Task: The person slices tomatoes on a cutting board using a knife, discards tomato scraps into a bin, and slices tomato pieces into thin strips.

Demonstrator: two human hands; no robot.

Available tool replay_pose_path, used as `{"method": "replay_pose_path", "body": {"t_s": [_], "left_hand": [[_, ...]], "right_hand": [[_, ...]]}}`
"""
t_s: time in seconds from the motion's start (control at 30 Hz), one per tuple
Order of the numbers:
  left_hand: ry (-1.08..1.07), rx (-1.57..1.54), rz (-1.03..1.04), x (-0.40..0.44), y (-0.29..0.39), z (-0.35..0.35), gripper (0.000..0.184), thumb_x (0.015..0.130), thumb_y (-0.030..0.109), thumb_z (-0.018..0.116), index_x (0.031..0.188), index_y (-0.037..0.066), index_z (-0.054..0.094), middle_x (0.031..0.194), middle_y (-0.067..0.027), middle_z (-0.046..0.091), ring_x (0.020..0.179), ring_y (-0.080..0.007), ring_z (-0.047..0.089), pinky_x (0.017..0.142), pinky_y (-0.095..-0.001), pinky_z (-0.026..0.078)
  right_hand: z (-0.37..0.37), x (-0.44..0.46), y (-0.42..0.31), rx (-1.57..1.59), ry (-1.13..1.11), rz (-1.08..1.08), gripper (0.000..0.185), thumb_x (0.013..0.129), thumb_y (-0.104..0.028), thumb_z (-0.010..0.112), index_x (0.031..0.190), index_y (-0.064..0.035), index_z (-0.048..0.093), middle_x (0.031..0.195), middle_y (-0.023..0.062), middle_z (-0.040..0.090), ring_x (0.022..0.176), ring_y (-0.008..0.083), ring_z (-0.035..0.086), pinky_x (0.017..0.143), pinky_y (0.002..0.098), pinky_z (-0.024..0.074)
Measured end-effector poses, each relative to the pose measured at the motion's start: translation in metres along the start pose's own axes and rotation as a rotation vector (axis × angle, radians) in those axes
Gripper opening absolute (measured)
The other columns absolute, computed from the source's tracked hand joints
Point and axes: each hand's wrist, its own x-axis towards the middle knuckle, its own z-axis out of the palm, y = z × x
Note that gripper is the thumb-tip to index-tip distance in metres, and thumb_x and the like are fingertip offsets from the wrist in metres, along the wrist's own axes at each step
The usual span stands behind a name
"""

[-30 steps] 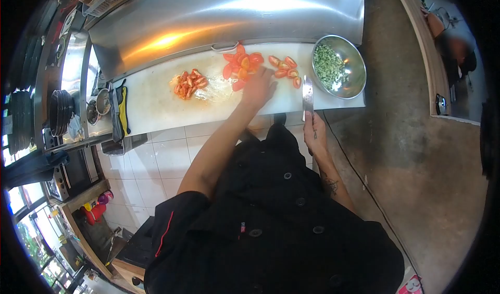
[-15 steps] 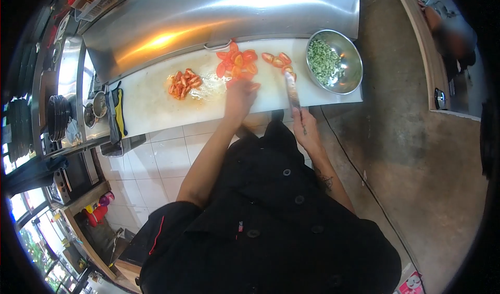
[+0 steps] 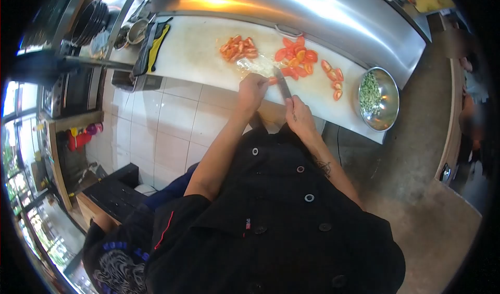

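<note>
My right hand [image 3: 299, 112] is closed round the handle of a knife [image 3: 283, 84], whose blade lies over the near edge of the white cutting board [image 3: 192, 49]. Just left of the blade, my left hand [image 3: 253, 89] has its fingers closed on a tomato piece [image 3: 273, 80]. Beyond the blade is a spread of red tomato pieces [image 3: 297, 56]. A pile of cut tomato strips [image 3: 239, 49] lies farther left in juice. Several tomato wedges [image 3: 333, 76] rest to the right, beside a metal bowl [image 3: 394, 100] of chopped green pieces [image 3: 370, 92].
A black and yellow cloth [image 3: 154, 48] lies at the board's left end, near metal pots [image 3: 137, 31]. A steel panel [image 3: 317, 7] rises behind the board. One person [image 3: 117, 257] is at lower left; others are at far right.
The view has swung, so the board appears farther right and tilted. My left hand now holds a tomato piece near the board's front edge, and the knife has moved from the wedges to beside it.
</note>
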Motion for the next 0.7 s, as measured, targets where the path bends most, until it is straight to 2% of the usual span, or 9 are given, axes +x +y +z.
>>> {"method": "replay_pose_path", "body": {"t_s": [0.13, 0.23, 0.33, 0.4, 0.43, 0.5, 0.53, 0.6, 0.7], "left_hand": [[0.006, 0.004, 0.012, 0.002, -0.001, 0.000, 0.014, 0.089, 0.010, 0.080, 0.097, -0.001, 0.083, 0.093, -0.0200, 0.076, 0.090, -0.0377, 0.074, 0.083, -0.0457, 0.058], [-0.023, -0.044, -0.008, 0.002, 0.001, -0.005, 0.017, 0.092, 0.016, 0.082, 0.097, 0.000, 0.084, 0.095, -0.0213, 0.077, 0.090, -0.0376, 0.075, 0.083, -0.0452, 0.058], [-0.077, -0.054, -0.134, 0.006, 0.004, -0.010, 0.027, 0.093, 0.026, 0.085, 0.098, 0.000, 0.084, 0.096, -0.0223, 0.077, 0.091, -0.0375, 0.075, 0.083, -0.0448, 0.057], [-0.094, -0.043, -0.134, 0.004, 0.003, -0.013, 0.039, 0.093, 0.037, 0.087, 0.098, -0.002, 0.084, 0.097, -0.0234, 0.078, 0.090, -0.0366, 0.076, 0.083, -0.0441, 0.057], [-0.101, -0.039, -0.134, 0.004, 0.002, -0.014, 0.039, 0.093, 0.037, 0.087, 0.098, -0.002, 0.084, 0.097, -0.0234, 0.078, 0.090, -0.0366, 0.076, 0.083, -0.0441, 0.057], [-0.135, -0.017, -0.167, 0.009, 0.003, -0.014, 0.045, 0.091, 0.041, 0.088, 0.097, -0.003, 0.084, 0.097, -0.0247, 0.077, 0.089, -0.0367, 0.076, 0.083, -0.0441, 0.057], [-0.138, -0.017, -0.165, 0.011, 0.004, -0.014, 0.045, 0.091, 0.041, 0.088, 0.097, -0.003, 0.084, 0.097, -0.0247, 0.077, 0.089, -0.0367, 0.076, 0.083, -0.0441, 0.057], [-0.171, -0.025, -0.210, 0.012, 0.002, -0.015, 0.049, 0.089, 0.045, 0.089, 0.098, -0.003, 0.084, 0.097, -0.0254, 0.077, 0.090, -0.0368, 0.076, 0.083, -0.0443, 0.058], [-0.153, -0.023, -0.191, 0.014, -0.001, -0.015, 0.050, 0.087, 0.046, 0.090, 0.098, -0.003, 0.084, 0.098, -0.0253, 0.078, 0.091, -0.0371, 0.077, 0.084, -0.0443, 0.058]], "right_hand": [[-0.005, 0.000, -0.002, -0.057, -0.054, 0.017, 0.036, 0.115, -0.031, 0.047, 0.106, 0.0013, 0.060, 0.098, 0.0374, 0.071, 0.099, 0.0613, 0.066, 0.086, 0.0683, 0.0485], [0.002, -0.001, 0.009, -0.018, -0.025, -0.023, 0.040, 0.115, -0.033, 0.047, 0.104, 0.0023, 0.062, 0.099, 0.0375, 0.071, 0.099, 0.0613, 0.066, 0.086, 0.0664, 0.0496], [0.009, 0.007, 0.018, 0.094, -0.053, 0.023, 0.043, 0.115, -0.034, 0.047, 0.104, 0.0039, 0.065, 0.098, 0.0368, 0.070, 0.097, 0.0616, 0.066, 0.086, 0.0627, 0.0517], [0.014, 0.009, 0.020, 0.183, -0.098, 0.069, 0.046, 0.114, -0.035, 0.046, 0.105, 0.0052, 0.065, 0.089, 0.0311, 0.070, 0.080, 0.0520, 0.070, 0.077, 0.0561, 0.0541], [0.013, 0.007, 0.020, 0.188, -0.096, 0.075, 0.046, 0.114, -0.035, 0.046, 0.105, 0.0052, 0.065, 0.089, 0.0311, 0.070, 0.080, 0.0520, 0.070, 0.077, 0.0561, 0.0541], [0.008, 0.005, 0.020, 0.298, -0.222, 0.212, 0.045, 0.114, -0.036, 0.046, 0.106, 0.0044, 0.064, 0.077, 0.0202, 0.065, 0.061, 0.0336, 0.065, 0.062, 0.0477, 0.0529], [0.007, 0.004, 0.021, 0.300, -0.218, 0.214, 0.045, 0.114, -0.036, 0.046, 0.106, 0.0044, 0.064, 0.077, 0.0202, 0.065, 0.061, 0.0336, 0.065, 0.062, 0.0477, 0.0529], [0.007, 0.001, 0.020, 0.396, -0.267, 0.236, 0.045, 0.114, -0.038, 0.046, 0.108, 0.0030, 0.064, 0.073, 0.0114, 0.060, 0.052, 0.0200, 0.057, 0.052, 0.0406, 0.0475], [0.008, 0.006, 0.018, 0.438, -0.304, 0.287, 0.046, 0.114, -0.040, 0.046, 0.109, 0.0026, 0.064, 0.071, 0.0087, 0.059, 0.050, 0.0202, 0.056, 0.050, 0.0386, 0.0462]]}}
